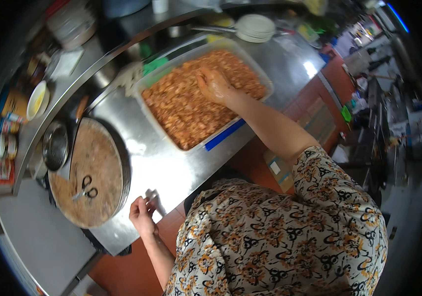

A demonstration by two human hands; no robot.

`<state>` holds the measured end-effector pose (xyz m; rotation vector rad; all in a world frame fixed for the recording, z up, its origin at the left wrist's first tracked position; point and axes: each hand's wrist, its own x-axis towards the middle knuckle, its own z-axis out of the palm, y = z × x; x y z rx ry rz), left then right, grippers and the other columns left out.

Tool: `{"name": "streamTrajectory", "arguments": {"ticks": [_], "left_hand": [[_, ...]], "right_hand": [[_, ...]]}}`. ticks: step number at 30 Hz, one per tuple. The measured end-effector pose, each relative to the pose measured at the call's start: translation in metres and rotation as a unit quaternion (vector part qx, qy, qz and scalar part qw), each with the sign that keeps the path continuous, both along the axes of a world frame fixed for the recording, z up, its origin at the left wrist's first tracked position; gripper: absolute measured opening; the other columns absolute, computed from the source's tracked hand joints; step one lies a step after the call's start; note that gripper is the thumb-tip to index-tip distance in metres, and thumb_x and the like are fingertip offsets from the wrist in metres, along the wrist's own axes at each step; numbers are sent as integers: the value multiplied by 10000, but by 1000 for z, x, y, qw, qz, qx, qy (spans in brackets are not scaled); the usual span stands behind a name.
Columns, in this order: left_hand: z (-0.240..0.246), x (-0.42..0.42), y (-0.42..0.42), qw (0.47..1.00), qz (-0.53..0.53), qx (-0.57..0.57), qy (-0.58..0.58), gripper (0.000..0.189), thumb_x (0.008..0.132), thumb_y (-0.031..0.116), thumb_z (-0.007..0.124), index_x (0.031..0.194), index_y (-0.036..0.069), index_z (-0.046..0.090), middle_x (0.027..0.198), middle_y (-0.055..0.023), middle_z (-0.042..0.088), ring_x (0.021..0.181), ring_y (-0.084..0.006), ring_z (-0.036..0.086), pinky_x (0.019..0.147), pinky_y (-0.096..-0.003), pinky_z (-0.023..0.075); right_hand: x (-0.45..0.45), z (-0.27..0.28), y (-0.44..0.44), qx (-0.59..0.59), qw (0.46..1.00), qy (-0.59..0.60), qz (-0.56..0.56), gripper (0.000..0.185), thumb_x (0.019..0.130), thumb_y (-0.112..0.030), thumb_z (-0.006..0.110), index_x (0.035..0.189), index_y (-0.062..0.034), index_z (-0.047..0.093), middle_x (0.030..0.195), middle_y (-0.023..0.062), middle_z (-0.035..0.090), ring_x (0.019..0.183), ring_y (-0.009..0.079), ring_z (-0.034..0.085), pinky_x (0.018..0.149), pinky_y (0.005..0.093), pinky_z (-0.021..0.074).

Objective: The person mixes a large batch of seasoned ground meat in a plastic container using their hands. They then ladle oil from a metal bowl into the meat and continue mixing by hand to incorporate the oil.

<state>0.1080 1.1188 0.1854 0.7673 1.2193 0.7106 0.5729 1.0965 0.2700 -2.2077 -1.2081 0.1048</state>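
A large translucent plastic tub (pixel 151 117) holds a deep layer of chopped meat in reddish-orange marinade (pixel 185 107). My right hand (pixel 214 88) is over the meat towards the tub's far right, wet and coated. A gap shows between its thumb and bent fingers, and no separate piece is visible in it. Near the counter's front edge is my left hand (pixel 143 216), fingers loosely curled. Beside its fingertips is a blurred grey shape; whether it is a reflection or a held thing is unclear. Left of that hand, black-handled scissors (pixel 87 190) lie on a round wooden chopping block (pixel 96 159).
The tub and block stand on a stainless steel counter (pixel 177 166). A wooden-handled cleaver (pixel 74 144) lies on the block's far left edge, next to a metal pan (pixel 55 146). Stacked white plates (pixel 255 27) stand behind the tub. Jars (pixel 7 146) and a white bowl (pixel 38 100) line the raised shelf.
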Motion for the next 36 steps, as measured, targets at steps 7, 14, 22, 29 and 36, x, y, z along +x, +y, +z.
{"name": "streamTrajectory", "arguments": {"ticks": [7,14,22,29,36], "left_hand": [[-2,31,12,998,-57,32,12,211,968,240,682,1032,43,643,916,-82,698,698,-140,654,624,-270,553],[18,56,25,990,-129,43,25,253,953,273,705,1054,49,645,922,-73,696,734,-158,662,651,-281,551],[39,57,19,985,-150,62,65,255,958,271,699,1062,47,636,912,-59,690,736,-151,656,654,-284,548],[35,48,23,988,-122,61,72,244,964,272,690,1041,47,632,916,-68,688,726,-147,653,651,-274,544],[24,50,27,990,-122,47,50,239,966,264,687,1053,47,637,941,-74,692,740,-153,656,660,-280,541]], "right_hand": [[97,1,-156,391,838,343,-167,166,1015,-137,521,994,-16,632,972,112,706,844,206,688,800,325,562],[134,3,-188,455,775,415,-140,215,983,-192,583,1009,18,623,994,170,702,942,281,711,881,380,566],[135,-12,-183,426,772,460,-100,236,959,-193,601,992,40,619,1008,199,702,936,297,714,896,395,567],[105,-18,-195,369,811,432,-142,269,983,-241,591,1010,24,627,1020,180,698,961,293,707,924,412,553],[-8,-31,-153,420,808,412,-29,254,979,-263,622,1114,-48,630,1175,133,663,1112,277,656,1028,445,514]]}}
